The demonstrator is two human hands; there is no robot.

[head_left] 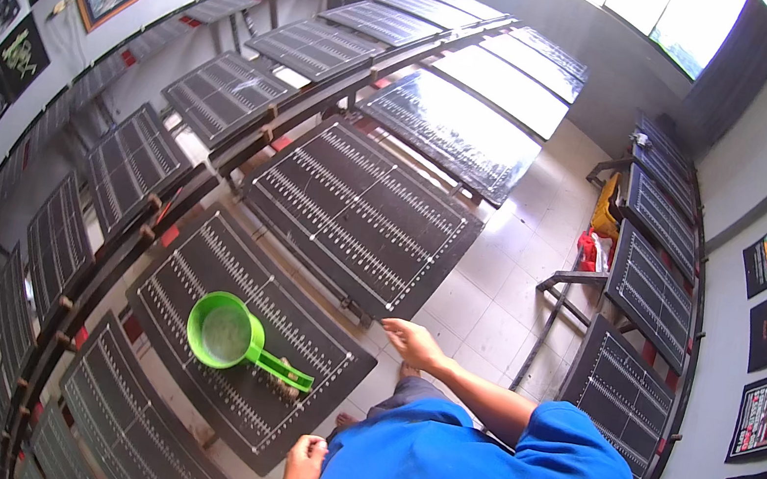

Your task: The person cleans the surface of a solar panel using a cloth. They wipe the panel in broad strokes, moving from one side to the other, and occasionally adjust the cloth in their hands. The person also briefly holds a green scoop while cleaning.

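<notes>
Green plastic scoop (pixel 235 336): round bowl with a straight handle, lying alone on a black printing board with white ruled markings (pixel 200 272), bowl up, handle pointing toward the person
Surface: that board is one of a long row of like boards on a dark metal rail (pixel 120 245); the next board along the row (pixel 357 216) is bare
Right hand (pixel 413 343): stretched forward from a blue sleeve (pixel 571 446), fingers released and spread flat, grasping nothing, at the near corner of the bare board and well apart from the scoop
Left hand (pixel 302 465): low beside the body, just off the near edge of the scoop's board, fingers curled downward; whether they clasp anything I cannot tell
Small brown thing (pixel 287 389): touching the handle's end, too small to identify
Step in hand: by my reading, a reach along the boards' near edge, with the scoop set down and untouched
Next move calls for: if the scoop is wanted, the nearer left hand would lift to the handle's end and close around it, keeping the bowl level
Surroundings: pale tiled floor (pixel 493 305), a second row of boards at the right, framed prints on both walls
</notes>
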